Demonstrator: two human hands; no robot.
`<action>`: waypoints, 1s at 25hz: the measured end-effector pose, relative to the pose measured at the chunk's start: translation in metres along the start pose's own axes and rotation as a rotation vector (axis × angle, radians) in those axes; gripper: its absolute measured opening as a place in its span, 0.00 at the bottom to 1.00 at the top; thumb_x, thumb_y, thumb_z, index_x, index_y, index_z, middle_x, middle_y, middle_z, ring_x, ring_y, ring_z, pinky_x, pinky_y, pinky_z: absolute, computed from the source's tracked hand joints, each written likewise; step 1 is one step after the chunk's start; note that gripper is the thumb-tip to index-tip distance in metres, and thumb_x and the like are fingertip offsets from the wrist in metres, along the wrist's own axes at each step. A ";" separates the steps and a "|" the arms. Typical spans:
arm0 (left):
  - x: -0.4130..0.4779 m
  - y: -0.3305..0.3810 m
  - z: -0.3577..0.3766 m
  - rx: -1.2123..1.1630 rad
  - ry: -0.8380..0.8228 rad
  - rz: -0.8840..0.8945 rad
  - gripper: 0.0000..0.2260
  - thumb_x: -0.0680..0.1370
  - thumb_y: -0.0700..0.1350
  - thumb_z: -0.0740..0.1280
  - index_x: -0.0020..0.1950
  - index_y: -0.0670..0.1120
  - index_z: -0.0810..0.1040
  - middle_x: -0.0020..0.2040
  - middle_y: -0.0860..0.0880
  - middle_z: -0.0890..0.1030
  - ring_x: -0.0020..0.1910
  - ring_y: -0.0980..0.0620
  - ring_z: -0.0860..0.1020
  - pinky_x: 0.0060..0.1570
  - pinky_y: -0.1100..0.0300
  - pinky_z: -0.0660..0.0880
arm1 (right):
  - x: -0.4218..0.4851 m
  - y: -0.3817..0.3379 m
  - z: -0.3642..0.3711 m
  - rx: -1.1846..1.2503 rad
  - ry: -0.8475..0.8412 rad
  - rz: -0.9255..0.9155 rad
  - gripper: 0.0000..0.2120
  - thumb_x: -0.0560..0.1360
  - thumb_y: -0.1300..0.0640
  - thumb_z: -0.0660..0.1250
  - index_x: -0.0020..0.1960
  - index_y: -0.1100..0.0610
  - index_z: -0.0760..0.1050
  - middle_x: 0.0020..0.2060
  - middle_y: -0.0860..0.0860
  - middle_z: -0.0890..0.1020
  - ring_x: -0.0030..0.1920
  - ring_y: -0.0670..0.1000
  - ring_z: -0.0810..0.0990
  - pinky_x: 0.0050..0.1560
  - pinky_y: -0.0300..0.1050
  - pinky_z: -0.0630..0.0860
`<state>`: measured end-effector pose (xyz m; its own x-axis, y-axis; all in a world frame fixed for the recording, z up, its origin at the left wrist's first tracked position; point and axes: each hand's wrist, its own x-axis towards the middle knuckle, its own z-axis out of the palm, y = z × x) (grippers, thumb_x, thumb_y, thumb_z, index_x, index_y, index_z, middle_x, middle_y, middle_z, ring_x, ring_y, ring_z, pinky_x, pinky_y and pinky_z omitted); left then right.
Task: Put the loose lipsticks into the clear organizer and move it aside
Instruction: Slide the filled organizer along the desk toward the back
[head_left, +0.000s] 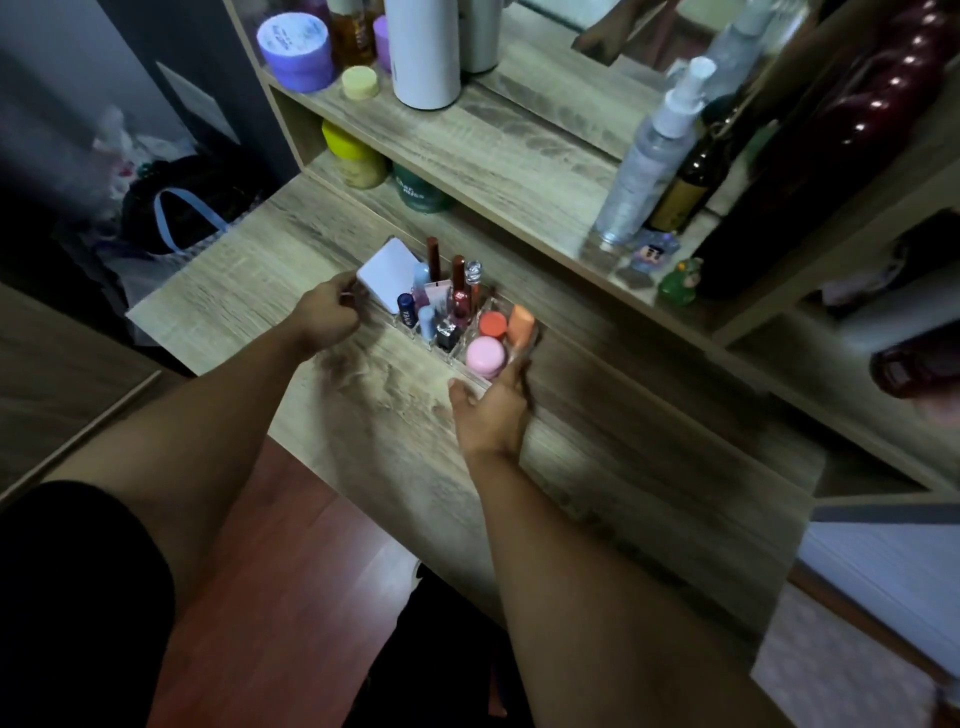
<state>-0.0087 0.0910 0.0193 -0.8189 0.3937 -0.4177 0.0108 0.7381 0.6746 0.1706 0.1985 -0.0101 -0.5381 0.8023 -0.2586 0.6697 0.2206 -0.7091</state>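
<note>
The clear organizer (480, 375) stands on the wooden desk (623, 441), near the back shelf. Several lipsticks and tubes (457, 296) stand upright in its compartments, along with a white compact (387, 273), a pink jar (485, 356), a coral jar (492, 324) and an orange tube (521, 325). My left hand (330, 314) grips the organizer's left end beside the compact. My right hand (493, 410) holds its right front corner, fingers along the side wall. No loose lipstick shows on the desk.
A low shelf behind the organizer carries a spray bottle (649, 156), a dark bottle (685, 182) and two small figurines (680, 280). Yellow (353, 153) and green (421, 189) jars sit in the cubby below. A bag (176, 218) lies on the floor to the left.
</note>
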 end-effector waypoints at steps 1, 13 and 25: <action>-0.004 0.002 0.004 -0.009 -0.001 0.006 0.31 0.64 0.39 0.56 0.68 0.45 0.69 0.61 0.37 0.78 0.60 0.39 0.75 0.56 0.52 0.72 | 0.000 0.004 -0.005 -0.006 -0.013 -0.004 0.45 0.71 0.52 0.72 0.76 0.63 0.48 0.67 0.62 0.74 0.63 0.60 0.76 0.61 0.47 0.74; -0.045 0.019 0.071 -0.040 0.010 0.010 0.29 0.67 0.33 0.57 0.69 0.43 0.67 0.62 0.37 0.77 0.61 0.40 0.75 0.52 0.53 0.72 | -0.015 0.066 -0.078 -0.164 -0.087 -0.035 0.46 0.71 0.47 0.71 0.76 0.62 0.47 0.67 0.62 0.73 0.64 0.60 0.74 0.62 0.47 0.73; -0.093 0.047 0.142 -0.015 -0.006 0.053 0.28 0.69 0.31 0.57 0.68 0.45 0.69 0.60 0.37 0.78 0.59 0.38 0.76 0.52 0.46 0.75 | -0.035 0.134 -0.151 -0.201 -0.093 -0.023 0.45 0.72 0.49 0.70 0.76 0.59 0.45 0.67 0.62 0.73 0.64 0.60 0.74 0.63 0.50 0.73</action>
<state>0.1496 0.1669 0.0029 -0.8138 0.4352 -0.3850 0.0451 0.7079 0.7049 0.3563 0.2840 0.0027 -0.5932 0.7430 -0.3099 0.7402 0.3520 -0.5729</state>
